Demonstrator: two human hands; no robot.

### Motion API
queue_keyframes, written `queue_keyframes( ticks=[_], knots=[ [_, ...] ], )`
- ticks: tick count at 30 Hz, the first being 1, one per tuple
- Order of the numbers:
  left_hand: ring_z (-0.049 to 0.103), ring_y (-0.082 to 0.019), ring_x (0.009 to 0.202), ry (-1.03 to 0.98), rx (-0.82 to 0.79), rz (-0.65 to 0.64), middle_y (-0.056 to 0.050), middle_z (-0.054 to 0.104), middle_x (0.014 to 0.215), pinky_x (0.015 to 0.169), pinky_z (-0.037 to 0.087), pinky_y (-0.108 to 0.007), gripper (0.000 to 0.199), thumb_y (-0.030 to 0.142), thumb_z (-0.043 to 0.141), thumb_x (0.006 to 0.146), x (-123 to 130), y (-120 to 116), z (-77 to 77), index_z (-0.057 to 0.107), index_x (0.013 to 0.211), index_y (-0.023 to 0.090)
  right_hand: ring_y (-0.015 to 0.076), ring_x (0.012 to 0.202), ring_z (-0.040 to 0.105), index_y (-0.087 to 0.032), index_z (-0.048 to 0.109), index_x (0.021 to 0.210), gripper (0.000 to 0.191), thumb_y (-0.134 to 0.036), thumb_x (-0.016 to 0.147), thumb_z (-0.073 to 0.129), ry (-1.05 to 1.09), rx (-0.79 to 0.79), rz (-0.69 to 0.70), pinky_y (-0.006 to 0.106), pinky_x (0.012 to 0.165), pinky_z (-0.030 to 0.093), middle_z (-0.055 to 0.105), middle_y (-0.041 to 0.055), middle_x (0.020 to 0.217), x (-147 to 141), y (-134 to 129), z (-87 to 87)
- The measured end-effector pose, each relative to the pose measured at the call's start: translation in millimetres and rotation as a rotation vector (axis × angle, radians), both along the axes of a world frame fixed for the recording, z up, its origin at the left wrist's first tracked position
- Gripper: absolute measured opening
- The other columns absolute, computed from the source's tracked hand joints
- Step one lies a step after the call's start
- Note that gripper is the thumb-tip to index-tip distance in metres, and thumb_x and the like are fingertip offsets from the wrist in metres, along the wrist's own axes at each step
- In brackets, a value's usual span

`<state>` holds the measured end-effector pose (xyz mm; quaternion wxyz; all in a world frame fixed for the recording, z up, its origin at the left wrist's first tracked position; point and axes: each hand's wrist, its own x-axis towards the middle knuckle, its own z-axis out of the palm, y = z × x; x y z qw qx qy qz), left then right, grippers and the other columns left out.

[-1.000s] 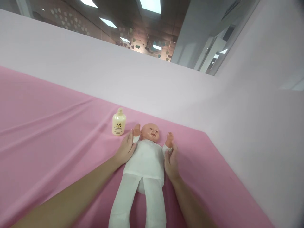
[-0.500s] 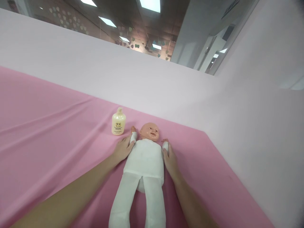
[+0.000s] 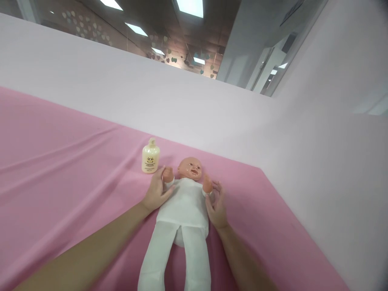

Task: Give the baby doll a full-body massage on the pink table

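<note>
A baby doll (image 3: 184,204) with a white cloth body lies on its back, its head towards the wall. My left hand (image 3: 156,192) is closed around the doll's arm on the left, thumb on the inner side and fingers on the outer side. On the right, my right hand (image 3: 217,206) grips the other arm just below the wrist, with the thumb in front and the fingers behind. Both small doll hands stick up above my grip. The doll's feet lie outside the view.
A pale yellow lotion bottle (image 3: 150,157) stands upright just beyond my left hand. Pink cloth (image 3: 75,169) with creases covers the surface. A white wall (image 3: 121,89) with a window above it borders the back, and another wall rises at the right.
The doll's arms have been raised from the cloth, and their hands now point up towards me. My fingers have shifted round the arms. The bottle stays where it was.
</note>
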<state>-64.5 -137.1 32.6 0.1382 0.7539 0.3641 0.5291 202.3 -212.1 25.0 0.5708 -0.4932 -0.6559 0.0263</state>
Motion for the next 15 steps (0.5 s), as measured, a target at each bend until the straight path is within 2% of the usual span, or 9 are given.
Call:
queue_keyframes(
  ticks=[2,4,6,8,10,12,15],
  knots=[
    [0.058,-0.031,0.120,0.139,0.056,-0.092,-0.014,0.062,0.127,0.105,0.044,-0.051,0.051,0.033,0.060,0.087,0,-5,4.6,0.049,0.135,0.019,0.0279,0.122,0.057,-0.023,0.039,0.144,0.054,-0.029,0.092,0.056,-0.127,0.073,0.009,0.053,0.106,0.048,0.058,0.0138,0.131,-2,-4,4.4],
    [0.062,-0.028,0.111,0.282,0.090,-0.199,-0.011,0.068,0.118,0.101,0.046,-0.047,0.035,0.030,0.057,0.088,0,-10,9.6,0.059,0.122,0.021,0.0294,0.113,0.060,-0.023,0.047,0.136,0.048,-0.027,0.089,0.057,-0.252,0.116,0.029,0.054,0.099,0.051,0.062,0.0131,0.121,-4,-9,11.3],
    [0.063,-0.027,0.111,0.347,0.107,-0.239,-0.010,0.069,0.119,0.102,0.047,-0.046,0.031,0.030,0.054,0.089,1,-13,13.0,0.062,0.119,0.022,0.0302,0.107,0.062,-0.024,0.053,0.130,0.044,-0.027,0.086,0.056,-0.327,0.134,0.047,0.055,0.095,0.052,0.065,0.0121,0.115,-6,-12,16.2],
    [0.063,-0.028,0.112,0.360,0.103,-0.238,-0.011,0.069,0.121,0.103,0.046,-0.046,0.034,0.031,0.052,0.092,1,-14,13.0,0.060,0.124,0.022,0.0307,0.105,0.062,-0.024,0.055,0.127,0.042,-0.028,0.086,0.056,-0.334,0.117,0.062,0.055,0.095,0.052,0.066,0.0116,0.113,-7,-13,15.6],
    [0.060,-0.029,0.118,0.358,0.077,-0.215,-0.013,0.065,0.129,0.106,0.045,-0.048,0.045,0.034,0.048,0.096,2,-12,9.8,0.051,0.139,0.020,0.0311,0.111,0.062,-0.023,0.052,0.133,0.044,-0.031,0.089,0.053,-0.269,0.068,0.042,0.055,0.098,0.051,0.065,0.0131,0.118,-5,-10,10.0],
    [0.049,-0.032,0.135,0.346,0.033,-0.159,-0.017,0.052,0.146,0.113,0.039,-0.051,0.060,0.036,0.042,0.100,4,-9,4.2,0.029,0.155,0.017,0.0307,0.126,0.057,-0.022,0.041,0.145,0.050,-0.033,0.096,0.046,-0.168,0.018,-0.010,0.056,0.106,0.047,0.059,0.0160,0.134,-4,-4,4.3],
    [0.024,-0.032,0.152,0.344,-0.039,-0.082,-0.018,0.024,0.165,0.121,0.027,-0.054,0.069,0.034,0.031,0.104,6,-2,-5.3,-0.002,0.162,0.016,0.0271,0.149,0.033,-0.023,0.018,0.157,0.057,-0.034,0.104,0.033,-0.085,-0.041,-0.055,0.058,0.120,0.031,0.035,0.0150,0.160,-3,3,6.1]
  ],
)
